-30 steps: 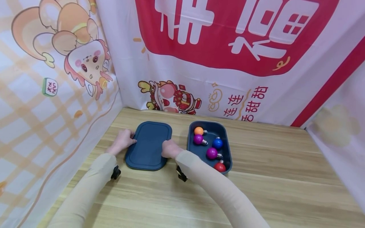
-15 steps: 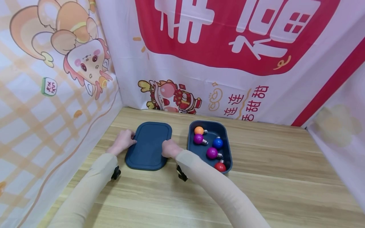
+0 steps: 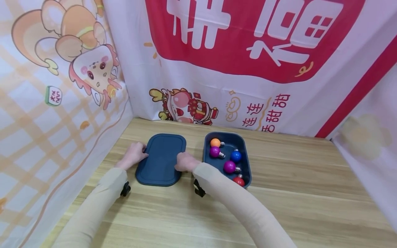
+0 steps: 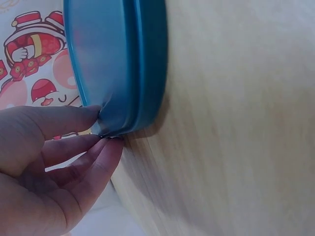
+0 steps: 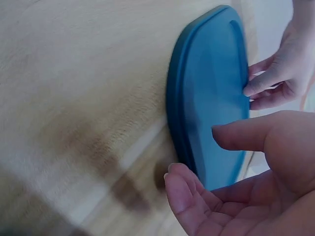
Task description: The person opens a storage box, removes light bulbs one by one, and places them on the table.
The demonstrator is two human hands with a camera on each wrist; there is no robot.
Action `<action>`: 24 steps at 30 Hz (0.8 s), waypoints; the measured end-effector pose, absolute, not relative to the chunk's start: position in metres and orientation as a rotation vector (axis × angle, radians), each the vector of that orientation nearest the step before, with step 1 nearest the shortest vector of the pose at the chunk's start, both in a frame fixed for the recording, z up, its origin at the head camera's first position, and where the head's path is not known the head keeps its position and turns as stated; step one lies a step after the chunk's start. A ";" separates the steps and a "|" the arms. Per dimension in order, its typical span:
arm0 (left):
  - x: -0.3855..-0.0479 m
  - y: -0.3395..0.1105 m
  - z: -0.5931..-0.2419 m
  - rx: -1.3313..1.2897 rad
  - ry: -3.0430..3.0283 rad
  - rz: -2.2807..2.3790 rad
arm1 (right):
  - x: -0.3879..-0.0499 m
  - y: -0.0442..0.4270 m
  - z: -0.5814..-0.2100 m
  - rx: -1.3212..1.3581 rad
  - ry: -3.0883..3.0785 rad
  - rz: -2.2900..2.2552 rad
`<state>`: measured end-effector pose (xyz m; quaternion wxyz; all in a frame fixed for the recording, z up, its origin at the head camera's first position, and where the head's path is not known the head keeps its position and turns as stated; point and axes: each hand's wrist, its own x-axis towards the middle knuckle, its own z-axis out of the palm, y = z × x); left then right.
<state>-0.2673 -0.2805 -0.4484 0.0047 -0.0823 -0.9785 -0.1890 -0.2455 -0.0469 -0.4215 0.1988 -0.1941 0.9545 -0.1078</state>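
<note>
A dark-blue rounded rectangular lid (image 3: 162, 158) lies flat on the table at left of centre; whether anything is under it cannot be told. My left hand (image 3: 132, 155) pinches its left edge, the thumb on the upper rim and the fingertips (image 4: 110, 147) below at the side. At the lid's right edge is my right hand (image 3: 186, 162), thumb (image 5: 236, 135) over the top and fingers curled beside the rim, a loose hold. Right of it stands a dark-blue open box (image 3: 246, 144) with several coloured bulbs, among them orange (image 3: 215, 142), blue (image 3: 236, 155) and red (image 3: 238, 181) ones.
Two purple bulbs (image 3: 230, 167) also lie in the box, close to the right forearm, which passes over the box's near-left corner. Printed white cloth (image 3: 192, 72) hangs behind and at the sides of the wooden table (image 3: 297, 172).
Both hands stay at the lid's edges, and the lid and bulbs keep their places. Only a slight shift of the head view shows.
</note>
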 end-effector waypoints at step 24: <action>-0.264 -0.234 -0.430 -0.338 -2.800 -0.666 | -0.236 0.013 -0.360 -0.639 2.718 -0.538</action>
